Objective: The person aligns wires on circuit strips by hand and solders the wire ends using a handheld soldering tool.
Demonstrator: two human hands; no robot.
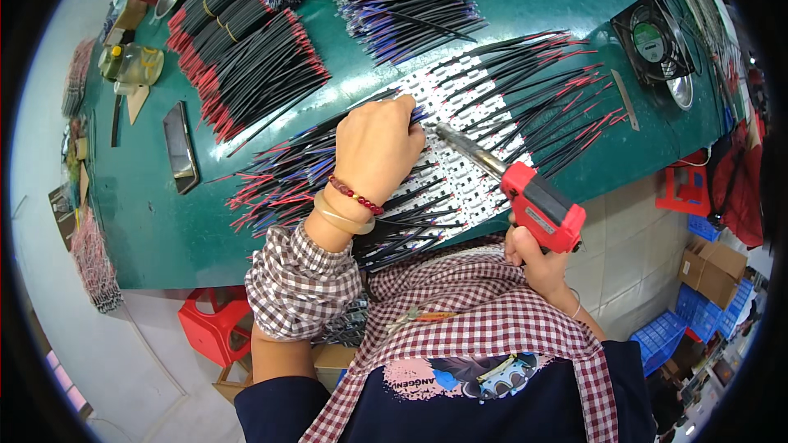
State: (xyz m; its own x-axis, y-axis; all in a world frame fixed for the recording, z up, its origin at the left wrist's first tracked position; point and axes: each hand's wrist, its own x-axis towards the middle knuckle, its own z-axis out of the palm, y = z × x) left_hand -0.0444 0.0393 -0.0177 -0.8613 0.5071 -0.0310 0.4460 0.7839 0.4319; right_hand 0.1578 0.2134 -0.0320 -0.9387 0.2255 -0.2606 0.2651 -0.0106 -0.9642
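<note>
My right hand is wrapped round the handle of a red and black soldering gun. Its metal tip points up and left, close to the fingertips of my left hand. That hand is closed in a pinch, and a thin dark cable shows at its fingers; the pinch itself is partly hidden. Under both hands lies a white panel of small circuit boards. Black cables with red ends fan out from its right side. More cables with red and blue ends spread from its left side, partly beneath my left wrist.
Piles of black cables and blue-ended cables lie along the back of the green table. A phone rests at left. At right are a fan and a metal ruler. Below stands a red stool.
</note>
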